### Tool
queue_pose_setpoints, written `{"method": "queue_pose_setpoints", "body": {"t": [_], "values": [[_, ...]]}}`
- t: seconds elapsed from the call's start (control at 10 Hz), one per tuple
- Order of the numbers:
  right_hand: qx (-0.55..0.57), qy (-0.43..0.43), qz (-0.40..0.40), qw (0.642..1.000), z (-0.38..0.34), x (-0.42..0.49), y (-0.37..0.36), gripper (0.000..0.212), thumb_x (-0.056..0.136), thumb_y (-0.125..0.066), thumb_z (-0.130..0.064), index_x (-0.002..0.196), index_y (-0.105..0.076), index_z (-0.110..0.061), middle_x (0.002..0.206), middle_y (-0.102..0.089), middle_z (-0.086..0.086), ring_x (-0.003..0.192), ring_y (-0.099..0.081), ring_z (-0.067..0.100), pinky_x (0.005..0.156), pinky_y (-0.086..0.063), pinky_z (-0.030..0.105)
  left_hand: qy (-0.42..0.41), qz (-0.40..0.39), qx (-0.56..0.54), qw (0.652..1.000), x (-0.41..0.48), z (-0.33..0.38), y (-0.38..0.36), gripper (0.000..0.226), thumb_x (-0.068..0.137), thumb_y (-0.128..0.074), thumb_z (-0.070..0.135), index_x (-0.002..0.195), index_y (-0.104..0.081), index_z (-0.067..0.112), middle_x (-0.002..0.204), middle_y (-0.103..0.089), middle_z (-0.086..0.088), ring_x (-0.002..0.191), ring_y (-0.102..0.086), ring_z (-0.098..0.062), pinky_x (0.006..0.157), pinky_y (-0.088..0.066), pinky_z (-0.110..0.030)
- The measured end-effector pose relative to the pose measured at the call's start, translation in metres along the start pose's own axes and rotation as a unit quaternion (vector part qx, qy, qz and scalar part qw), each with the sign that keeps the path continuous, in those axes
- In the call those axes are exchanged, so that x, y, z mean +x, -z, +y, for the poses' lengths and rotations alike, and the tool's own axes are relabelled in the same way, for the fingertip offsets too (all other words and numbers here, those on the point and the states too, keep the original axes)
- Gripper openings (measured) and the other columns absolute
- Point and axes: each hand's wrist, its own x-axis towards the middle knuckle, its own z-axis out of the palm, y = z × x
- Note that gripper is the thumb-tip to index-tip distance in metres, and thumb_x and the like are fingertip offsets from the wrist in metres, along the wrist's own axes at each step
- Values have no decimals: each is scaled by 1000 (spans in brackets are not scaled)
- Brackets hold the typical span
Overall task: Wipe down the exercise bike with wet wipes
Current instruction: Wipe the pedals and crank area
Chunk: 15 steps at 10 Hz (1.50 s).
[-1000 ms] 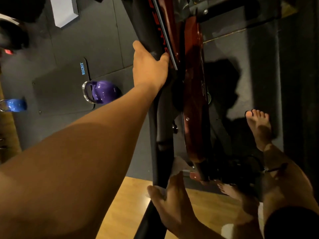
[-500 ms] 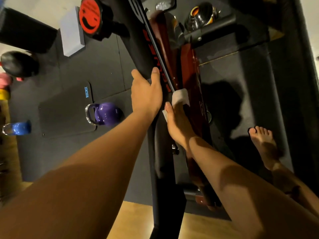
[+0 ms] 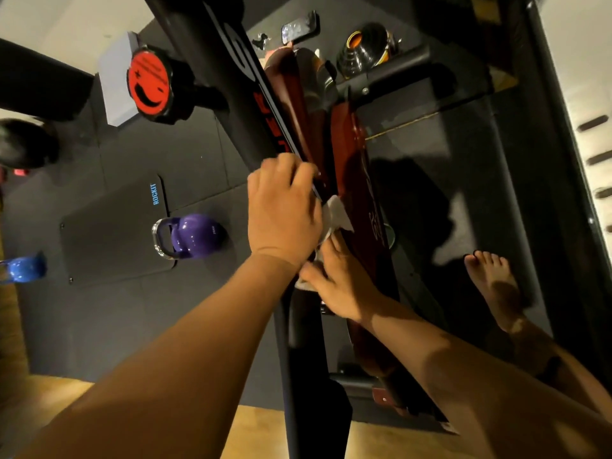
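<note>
Wipe (image 3: 338, 216) lies under the flat right hand (image 3: 344, 289) on bike frame (image 3: 228, 41), which left hand (image 3: 284, 213) grips.

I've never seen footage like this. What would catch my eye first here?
Two bare arms reach to the middle, where the left hand grips the exercise bike by its dark bar and the right hand presses a white wipe against its red frame. A bright red knob sticks out at the upper left, and a purple kettlebell sits on the dark floor mat at the left.
</note>
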Motion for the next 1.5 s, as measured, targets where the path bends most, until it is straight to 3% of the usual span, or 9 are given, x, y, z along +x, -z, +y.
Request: {"method": "queue_pose_setpoints", "body": {"t": [0.1, 0.2, 0.3, 0.5, 0.7, 0.8, 1.0, 1.2, 1.5], "values": [[-44, 80, 39, 995, 2, -11, 1, 27, 97, -58, -24, 104, -54, 2, 90, -59, 21, 82, -57, 38, 76, -48, 53, -96, -116, -53, 987, 2, -1, 2, 35, 77, -41, 23, 86, -72, 8, 82, -69, -8, 80, -65, -31, 88, -41, -36], [-30, -56, -104, 992, 19, 5, 14, 49, 104, -39, -42, 107, -65, 0, 106, -63, 25, 105, -58, 44, 93, -39, 63, -271, -255, -9, 928, 8, -20, 7, 43, 78, -35, 28, 89, -76, 18, 84, -74, -1, 87, -69, -22, 115, -24, -35], [-3, -96, 26, 995, 16, 33, 22, 75, 98, -6, -53, 140, -47, -6, 150, -40, 18, 143, -28, 33, 120, -3, 49, -426, -324, 69, 842, 28, -49, 12, 43, 83, -38, 33, 96, -76, 19, 94, -74, -1, 100, -67, -23, 121, -15, -53], [101, -109, 57, 987, 26, 116, 20, 89, 86, -26, -79, 149, -28, -16, 152, -35, 11, 139, -35, 24, 117, -24, 48, -425, -338, 44, 838, 34, -55, 3, 49, 80, -40, 42, 97, -76, 12, 99, -75, -6, 101, -66, -30, 104, -38, -41], [99, -117, 53, 987, -14, 220, 74, 48, 107, -25, -19, 153, -21, -7, 160, -13, 19, 148, -9, 36, 118, -7, 57, -432, -321, 2, 843, 37, -61, -1, 39, 79, -42, 42, 85, -70, 14, 91, -71, -6, 89, -63, -32, 92, -42, -40], [84, -108, 92, 986, -28, 274, 91, 53, 105, -29, -40, 154, -24, -19, 163, -8, 7, 147, -14, 33, 120, -17, 46, -443, -321, -8, 837, 38, -63, -2, 40, 79, -42, 43, 85, -68, 14, 89, -70, -7, 87, -63, -32, 88, -44, -41], [65, -101, 98, 988, 2, 219, 67, 45, 104, -34, -27, 142, -41, -5, 141, -45, 24, 127, -48, 36, 104, -42, 42, -461, -317, -22, 829, 40, -66, -6, 42, 76, -41, 47, 85, -67, 15, 89, -69, -7, 86, -63, -31, 84, -45, -41], [-22, -91, -5, 996, 35, 152, 37, 49, 108, -18, -22, 151, -21, 2, 159, -16, 23, 148, -12, 35, 120, -7, 46, -466, -279, -64, 837, 39, -68, -8, 32, 83, -43, 38, 80, -66, 16, 87, -68, -6, 86, -64, -30, 87, -44, -39], [61, -107, 285, 951, 9, 246, 97, 43, 92, -38, -30, 104, -67, -1, 95, -66, 13, 86, -62, 17, 86, -47, 22, -463, -271, -66, 841, 38, -67, -6, 25, 81, -48, 36, 75, -62, 15, 80, -63, -6, 76, -57, -31, 79, -46, -39]]}}
